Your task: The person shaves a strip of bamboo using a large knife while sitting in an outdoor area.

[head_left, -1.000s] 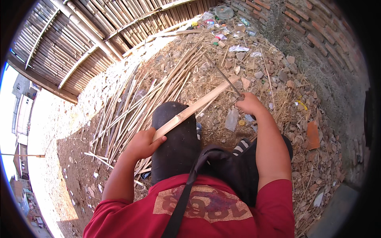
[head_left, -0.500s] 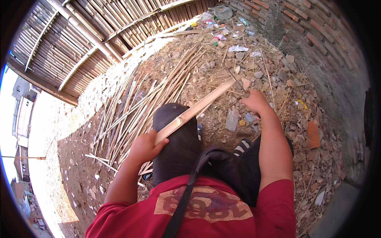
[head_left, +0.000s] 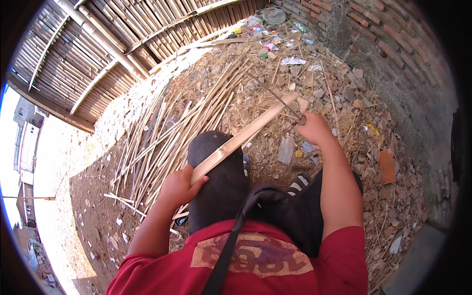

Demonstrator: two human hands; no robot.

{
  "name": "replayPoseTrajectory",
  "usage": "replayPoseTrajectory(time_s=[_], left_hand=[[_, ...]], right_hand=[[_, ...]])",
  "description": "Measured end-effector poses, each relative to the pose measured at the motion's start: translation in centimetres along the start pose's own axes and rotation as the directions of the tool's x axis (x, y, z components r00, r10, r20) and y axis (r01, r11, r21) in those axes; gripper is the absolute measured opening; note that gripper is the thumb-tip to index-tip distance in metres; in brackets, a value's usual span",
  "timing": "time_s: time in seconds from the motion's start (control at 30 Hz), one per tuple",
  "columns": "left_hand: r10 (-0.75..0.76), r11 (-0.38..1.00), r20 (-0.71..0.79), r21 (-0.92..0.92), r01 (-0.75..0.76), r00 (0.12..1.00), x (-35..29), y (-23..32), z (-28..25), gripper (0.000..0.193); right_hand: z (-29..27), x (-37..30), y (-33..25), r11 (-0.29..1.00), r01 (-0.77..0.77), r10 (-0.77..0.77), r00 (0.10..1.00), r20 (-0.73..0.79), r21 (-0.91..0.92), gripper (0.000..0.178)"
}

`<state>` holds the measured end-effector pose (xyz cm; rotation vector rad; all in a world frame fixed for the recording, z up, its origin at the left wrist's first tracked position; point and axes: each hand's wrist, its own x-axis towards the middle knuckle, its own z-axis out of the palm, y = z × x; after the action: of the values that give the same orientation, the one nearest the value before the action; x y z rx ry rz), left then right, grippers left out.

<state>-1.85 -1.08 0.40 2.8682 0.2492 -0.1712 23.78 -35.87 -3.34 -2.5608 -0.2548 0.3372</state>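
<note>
Nearest me on the feed, the left hand is closed round the near end of a pale bamboo strip, thumb laid along its edge. Compared with half a second ago, I see that grip hardly changed; the strip still slants across the left knee, away from the left hand toward the right one.

Farther out, the right hand is a fist with the base of a thin dark blade in it, most of the handle hidden from me. Here I notice the main change: the blade has swung so its tip points more to the left, and the fist sits slightly nearer the body. The blade crosses the strip's far end; whether they touch, I cannot tell.

Just on the near side of the right hand I make out a clear plastic scrap on the rubble, and well to its right an orange slab. Beyond the left hand lies a heap of thin slats, unmoved. Farthest off, a bamboo wall stands beyond the left hand and a brick wall beyond the right
</note>
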Motion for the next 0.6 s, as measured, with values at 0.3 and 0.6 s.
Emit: replayPoseTrajectory(time_s=[0.3,0.6], left_hand=[[-0.053,0.998,0.017,-0.033,0.054,0.998,-0.3,-0.3,0.6,0.051],[0.018,0.996,-0.032,0.092,-0.015,0.999,-0.6,0.0,-1.2,0.056]], right_hand=[[0.2,-1.3,-2.6,0.979,0.196,-0.181,0.963,0.201,-0.058,0.028],[-1.9,-0.5,1.6,0.977,0.048,-0.006,0.981,-0.195,0.209,0.052]])
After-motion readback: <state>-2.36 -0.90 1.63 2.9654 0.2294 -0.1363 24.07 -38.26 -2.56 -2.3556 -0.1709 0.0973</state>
